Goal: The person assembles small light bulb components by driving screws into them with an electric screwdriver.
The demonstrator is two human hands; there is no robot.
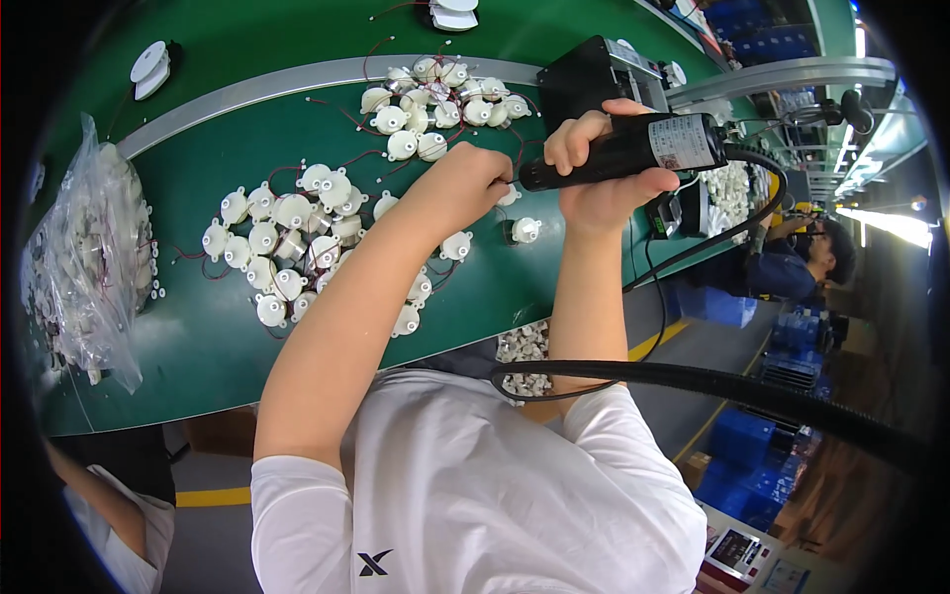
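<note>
My right hand (594, 173) grips a black corded electric screwdriver (604, 156), held sideways above the bench with its narrow end pointing left. Close to that end is my left hand (465, 183), its fingers pinched together; whatever they hold is hidden. A white round part (509, 195) shows just under the left fingertips. Small white motors (292, 212) with thin red wires lie in a loose group beside my left forearm. Another group of motors (421, 104) sits farther back, and a single motor (525, 230) rests between my forearms.
A clear plastic bag (84, 267) of parts stands at the left. Beyond the green bench (188, 342) runs a metal rail (247, 91). A black box (594, 84) is behind the screwdriver, whose thick cable (712, 381) loops at right. Other people (792, 262) work nearby.
</note>
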